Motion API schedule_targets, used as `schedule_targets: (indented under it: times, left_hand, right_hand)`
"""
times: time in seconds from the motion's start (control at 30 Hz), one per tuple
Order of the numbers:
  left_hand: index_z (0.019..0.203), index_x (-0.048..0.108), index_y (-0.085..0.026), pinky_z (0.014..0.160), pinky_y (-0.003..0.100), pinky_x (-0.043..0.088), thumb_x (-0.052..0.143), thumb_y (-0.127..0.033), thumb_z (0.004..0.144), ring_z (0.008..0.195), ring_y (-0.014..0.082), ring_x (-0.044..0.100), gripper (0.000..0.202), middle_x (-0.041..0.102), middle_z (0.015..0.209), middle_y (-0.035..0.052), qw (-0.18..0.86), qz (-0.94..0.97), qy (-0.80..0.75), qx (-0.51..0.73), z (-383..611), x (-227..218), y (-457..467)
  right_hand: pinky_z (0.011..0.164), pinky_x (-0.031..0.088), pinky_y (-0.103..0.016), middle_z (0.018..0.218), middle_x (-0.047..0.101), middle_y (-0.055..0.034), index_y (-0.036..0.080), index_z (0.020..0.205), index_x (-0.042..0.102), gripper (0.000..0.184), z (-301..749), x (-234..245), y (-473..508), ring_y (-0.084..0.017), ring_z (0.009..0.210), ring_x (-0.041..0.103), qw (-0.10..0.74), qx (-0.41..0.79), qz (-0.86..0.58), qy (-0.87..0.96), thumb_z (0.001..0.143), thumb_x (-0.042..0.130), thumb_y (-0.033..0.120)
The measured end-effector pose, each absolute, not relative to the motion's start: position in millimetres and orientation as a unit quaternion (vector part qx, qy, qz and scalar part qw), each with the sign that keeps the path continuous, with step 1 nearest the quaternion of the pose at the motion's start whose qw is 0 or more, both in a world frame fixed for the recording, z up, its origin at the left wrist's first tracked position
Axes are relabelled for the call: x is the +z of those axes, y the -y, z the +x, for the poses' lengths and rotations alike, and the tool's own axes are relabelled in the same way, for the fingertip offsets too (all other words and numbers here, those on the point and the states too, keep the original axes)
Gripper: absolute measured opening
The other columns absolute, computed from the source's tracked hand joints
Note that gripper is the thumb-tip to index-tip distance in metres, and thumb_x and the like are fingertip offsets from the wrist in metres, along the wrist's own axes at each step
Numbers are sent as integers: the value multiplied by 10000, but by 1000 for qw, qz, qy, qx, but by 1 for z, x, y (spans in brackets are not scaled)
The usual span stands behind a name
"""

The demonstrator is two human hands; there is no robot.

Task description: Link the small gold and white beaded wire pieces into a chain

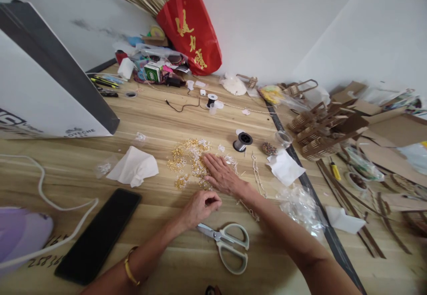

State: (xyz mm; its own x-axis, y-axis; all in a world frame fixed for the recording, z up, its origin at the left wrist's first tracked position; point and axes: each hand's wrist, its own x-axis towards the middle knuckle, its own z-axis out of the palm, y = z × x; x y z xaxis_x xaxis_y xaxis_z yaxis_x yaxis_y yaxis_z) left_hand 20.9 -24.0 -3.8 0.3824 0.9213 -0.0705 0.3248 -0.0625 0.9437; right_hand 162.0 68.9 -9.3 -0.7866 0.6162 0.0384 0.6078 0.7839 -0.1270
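Note:
My right hand (223,175) lies flat, fingers stretched out, on the right part of a spread of small gold and silver jewelry findings (180,159). Just below it, my left hand (201,207) is curled with thumb and fingers together; whatever it may hold is hidden. Scissors with pale handles (233,246) rest beside the left wrist, their blades pointing toward it. A thin chain (256,175) stretches along the wood right of my right hand, and a short linked piece (249,210) lies near that forearm. A spool of wire (243,141) stands beyond the findings.
Left of the findings are a crumpled white tissue (133,167), a black phone (100,237) and a white cable (42,183). Clear plastic bags (302,210) lie right of my forearm. Small woven baskets (316,130) crowd the right side; a red bag (191,28) leans on the wall.

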Motion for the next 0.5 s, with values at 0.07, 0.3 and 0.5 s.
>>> schedule_targets:
  times: [0.07, 0.3, 0.5]
  left_hand:
    - [697, 658, -137, 652, 215, 427, 530, -193, 793, 658, 134, 591, 170, 680, 678, 25, 502, 665, -465, 300, 21, -4, 24]
    - [698, 660, -133, 638, 208, 417, 530, -204, 800, 643, 127, 583, 180, 678, 667, 23, 495, 673, -464, 296, 20, -3, 23]
    - [693, 661, -136, 655, 207, 419, 534, -201, 798, 664, 128, 587, 177, 682, 679, 20, 489, 675, -468, 293, 21, -3, 24]
  right_hand:
    - [1115, 156, -492, 1511, 134, -119, 139, 1461, 81, 646, 168, -13, -75, -234, 1401, 84, 42, 45, -361, 931, 947, 204, 511]
    - [1114, 167, -483, 1505, 144, -145, 102, 1452, 135, 658, 179, -24, -69, -243, 1400, 89, 40, 41, -352, 934, 945, 224, 512]
    - [1124, 180, -456, 1512, 116, -130, 116, 1459, 89, 669, 175, -14, -65, -238, 1400, 89, 50, 82, -315, 944, 943, 226, 519]
